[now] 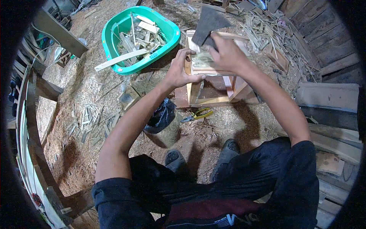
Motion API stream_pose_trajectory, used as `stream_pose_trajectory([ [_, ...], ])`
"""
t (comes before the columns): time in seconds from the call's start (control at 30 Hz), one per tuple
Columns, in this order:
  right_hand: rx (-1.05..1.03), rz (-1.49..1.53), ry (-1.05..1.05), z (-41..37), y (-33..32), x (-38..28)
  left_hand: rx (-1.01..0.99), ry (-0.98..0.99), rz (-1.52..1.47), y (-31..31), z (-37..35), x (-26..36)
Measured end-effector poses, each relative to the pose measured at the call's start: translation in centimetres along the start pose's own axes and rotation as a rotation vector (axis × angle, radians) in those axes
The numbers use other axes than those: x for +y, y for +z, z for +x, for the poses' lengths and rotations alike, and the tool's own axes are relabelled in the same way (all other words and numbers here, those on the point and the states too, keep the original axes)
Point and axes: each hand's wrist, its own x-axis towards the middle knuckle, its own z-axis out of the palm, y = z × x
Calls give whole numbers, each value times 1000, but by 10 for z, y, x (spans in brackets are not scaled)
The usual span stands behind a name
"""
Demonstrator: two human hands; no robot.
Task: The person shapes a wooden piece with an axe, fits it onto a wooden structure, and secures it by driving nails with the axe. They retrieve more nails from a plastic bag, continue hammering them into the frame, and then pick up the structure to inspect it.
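My right hand (228,53) is closed on a hatchet (210,26) with a broad, dark, flared blade, held close to the blade above a wooden frame. Most of its handle is hidden by the hand. My left hand (182,70) grips the left end of a short piece of wood (204,62), thumb along the near edge and fingers over the far side. That piece rests on top of a box-like wooden frame (213,100) with open sides. Pliers with yellow handles (197,114) lie on the ground in front of the frame.
A green plastic tub (173,28) full of wood offcuts stands to the left, a long strip across its rim. A dark plastic bag (162,116) sits near the pliers. Sawdust and splinters cover the floor. Stacked boards (331,141) line the right side; a curved wooden structure (32,152) stands left.
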Motion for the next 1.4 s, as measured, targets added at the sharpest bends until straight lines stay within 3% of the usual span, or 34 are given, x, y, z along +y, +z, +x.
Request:
stream_pose_trajectory([
  [0.07,-19,-84,-40,-8,10,1,-3,6,-22,0,0,-1],
  [0.2,-103,11,159,3,-4,5,66,38,2,4,1,-3],
  [0.3,-18,25,130,4,1,15,47,49,-38,3,2,-8],
  [0.63,-55,82,174,-1,14,25,-239,-73,-58,-17,12,2],
  [1.03,-84,103,196,-2,9,19,-256,-179,-329,1,12,-25],
  [1.13,-126,81,149,-2,-1,10,-183,-11,-217,4,11,-27],
  [1.23,-93,-7,31,-4,1,8,-89,-16,-395,12,10,-24],
  [1.33,-36,-46,-54,-6,11,12,-124,-153,-592,7,9,-7],
  [1.4,-21,-42,-54,0,6,16,-97,-57,-461,8,10,-13],
])
